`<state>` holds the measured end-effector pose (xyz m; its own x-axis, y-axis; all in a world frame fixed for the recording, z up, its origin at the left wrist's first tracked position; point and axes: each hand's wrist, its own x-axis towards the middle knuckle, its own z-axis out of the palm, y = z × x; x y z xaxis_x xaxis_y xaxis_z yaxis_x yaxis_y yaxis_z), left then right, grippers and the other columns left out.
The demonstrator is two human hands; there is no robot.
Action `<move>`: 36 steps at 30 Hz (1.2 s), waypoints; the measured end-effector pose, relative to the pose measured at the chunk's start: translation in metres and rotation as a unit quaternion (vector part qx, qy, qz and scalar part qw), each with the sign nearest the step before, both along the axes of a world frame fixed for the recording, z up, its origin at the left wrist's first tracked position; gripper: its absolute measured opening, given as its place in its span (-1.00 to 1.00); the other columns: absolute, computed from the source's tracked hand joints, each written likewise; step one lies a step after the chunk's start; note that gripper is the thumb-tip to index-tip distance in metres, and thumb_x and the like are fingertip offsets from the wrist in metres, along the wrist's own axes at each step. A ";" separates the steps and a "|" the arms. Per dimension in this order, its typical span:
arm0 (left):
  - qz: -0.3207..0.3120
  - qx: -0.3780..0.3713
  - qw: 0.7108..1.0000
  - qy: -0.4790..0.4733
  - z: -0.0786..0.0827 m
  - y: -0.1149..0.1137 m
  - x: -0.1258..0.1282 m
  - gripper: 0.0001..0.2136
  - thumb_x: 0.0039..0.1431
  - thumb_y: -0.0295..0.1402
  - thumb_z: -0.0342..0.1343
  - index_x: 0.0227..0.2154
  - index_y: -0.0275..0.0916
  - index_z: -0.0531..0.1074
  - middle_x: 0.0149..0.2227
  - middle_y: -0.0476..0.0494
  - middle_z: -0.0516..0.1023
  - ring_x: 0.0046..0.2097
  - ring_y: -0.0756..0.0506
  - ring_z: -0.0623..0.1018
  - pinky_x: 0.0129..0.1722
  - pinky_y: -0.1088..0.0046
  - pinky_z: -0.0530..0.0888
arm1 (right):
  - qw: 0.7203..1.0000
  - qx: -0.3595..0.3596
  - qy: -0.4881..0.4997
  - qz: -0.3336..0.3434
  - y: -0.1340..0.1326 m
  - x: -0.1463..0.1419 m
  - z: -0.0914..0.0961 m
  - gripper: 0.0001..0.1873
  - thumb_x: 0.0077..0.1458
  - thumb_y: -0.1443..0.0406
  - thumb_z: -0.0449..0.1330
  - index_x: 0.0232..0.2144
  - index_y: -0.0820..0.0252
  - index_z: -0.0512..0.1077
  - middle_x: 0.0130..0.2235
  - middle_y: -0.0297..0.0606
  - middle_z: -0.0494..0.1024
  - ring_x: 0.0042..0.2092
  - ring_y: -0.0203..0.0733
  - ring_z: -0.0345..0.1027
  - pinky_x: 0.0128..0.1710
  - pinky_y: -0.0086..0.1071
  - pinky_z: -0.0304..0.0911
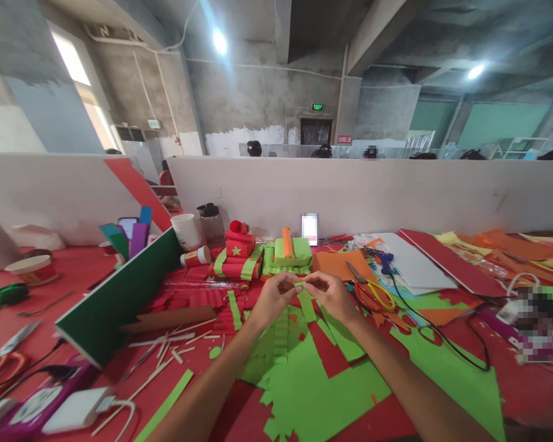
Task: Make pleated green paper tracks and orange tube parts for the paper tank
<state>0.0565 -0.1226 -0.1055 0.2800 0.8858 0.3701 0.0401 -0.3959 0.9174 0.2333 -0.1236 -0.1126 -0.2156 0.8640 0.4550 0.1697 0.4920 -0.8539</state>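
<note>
- L hand [274, 298] & R hand [334, 298]: thumbs + index fingers pinched nearly closed, tips almost meeting, both on a small green piece [299, 285]; tiny & part-covered, so can't tell if it's rolled or folded.
- Done, by the look of it: green paper model [299, 250] just beyond fingertips, orange tube [287, 243] on top; red paper model [238, 250] w/ yellow star, beyond & L of fingers.
- Left, I'd judge: held pc. isn't fixed to either model; loose green strip [306, 306] lies right under fingers, uncut green sheet [322, 399] nearer the body, btwn forearms.
- Edges: white partition [373, 190] bounds the far side, well past fingers; upright phone [309, 230] stands btwn it & the tips.
- Room: mostly upward & back toward body, over low flat paper. L of fingers is tight w/ red strips [207, 299] & white sticks [159, 356]; scissors [373, 293] sit near R hand, orange sheet [336, 266] just beyond it.
</note>
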 end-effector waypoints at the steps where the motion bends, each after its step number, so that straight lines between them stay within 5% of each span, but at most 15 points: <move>1: 0.000 0.001 1.000 -0.002 0.000 0.000 0.000 -0.73 0.01 -0.18 0.24 -0.39 -0.31 0.42 -0.50 0.01 0.41 -0.46 0.04 0.38 -0.46 0.56 0.33 | 1.000 -0.001 0.004 0.002 0.000 0.000 0.000 -0.78 0.06 0.17 0.22 -0.28 0.17 0.50 -0.29 -0.23 0.58 -0.26 -0.16 0.46 -0.24 -0.34 0.36; 21: 0.004 -0.009 1.000 -0.010 0.007 -0.004 0.000 -0.69 -0.01 -0.12 0.24 -0.46 -0.33 0.50 -0.55 -0.03 0.43 -0.49 0.04 0.36 -0.50 0.56 0.30 | 1.000 -0.012 0.026 0.010 -0.002 -0.002 0.002 -0.79 0.05 0.18 0.23 -0.32 0.20 0.51 -0.34 -0.23 0.57 -0.31 -0.19 0.45 -0.31 -0.39 0.35; 36: 0.044 0.051 0.994 0.082 0.000 -0.004 -0.001 -0.86 0.07 -0.33 0.15 -0.45 -0.32 0.43 -0.56 0.02 0.37 -0.51 0.05 0.31 -0.49 0.57 0.24 | 0.999 0.034 -0.035 -0.003 -0.009 -0.005 0.004 -0.85 0.10 0.24 0.19 -0.33 0.20 0.48 -0.36 -0.26 0.56 -0.32 -0.21 0.43 -0.29 -0.40 0.32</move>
<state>0.0554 -0.1261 -0.1053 0.2668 0.8700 0.4146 0.2239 -0.4744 0.8514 0.2282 -0.1325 -0.1089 -0.2442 0.8329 0.4966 0.2302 0.5472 -0.8047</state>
